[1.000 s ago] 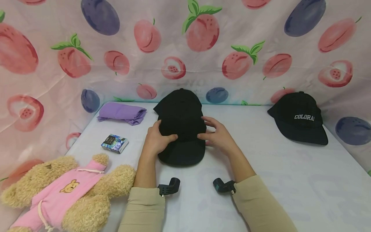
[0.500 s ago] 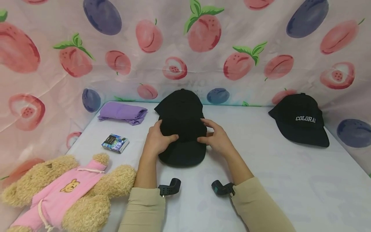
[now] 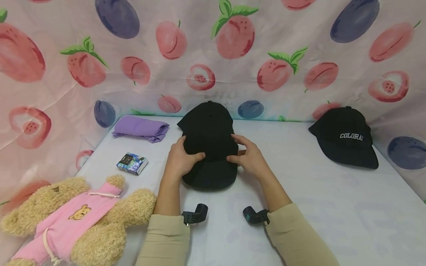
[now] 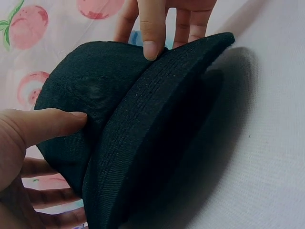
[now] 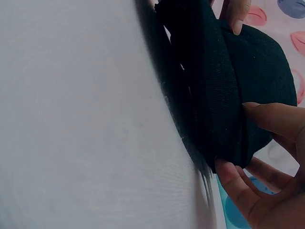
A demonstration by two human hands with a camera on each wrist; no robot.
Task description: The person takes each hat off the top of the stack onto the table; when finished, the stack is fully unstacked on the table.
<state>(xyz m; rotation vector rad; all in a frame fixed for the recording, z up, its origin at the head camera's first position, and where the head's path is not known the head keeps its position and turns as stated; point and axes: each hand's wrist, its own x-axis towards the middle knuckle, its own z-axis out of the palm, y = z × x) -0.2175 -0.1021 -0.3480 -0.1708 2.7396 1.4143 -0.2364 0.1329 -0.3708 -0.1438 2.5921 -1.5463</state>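
A plain black baseball cap (image 3: 209, 175) is at the table's middle, its brim toward me. My left hand (image 3: 179, 159) holds its left side, thumb on the front of the crown and fingers around the edge. On the other side my right hand (image 3: 249, 157) grips it, thumb near the brim seam. Right behind it rises a black crown (image 3: 209, 116) with a top button, the two merging into one dark shape. In the left wrist view the held cap's brim (image 4: 138, 119) stands tilted over a dark shadow. The right wrist view shows the thumb on the crown (image 5: 267, 71).
Another black cap (image 3: 346, 140) with white lettering sits at the back right. A folded purple cloth (image 3: 141, 128) lies at the back left, with a small blue patterned box (image 3: 132, 163) in front. A teddy bear in pink (image 3: 80, 221) lies at the near left. A fruit-print curtain surrounds the table.
Both hands keep their hold on the cap, with almost no movement. The head view has shifted very slightly.
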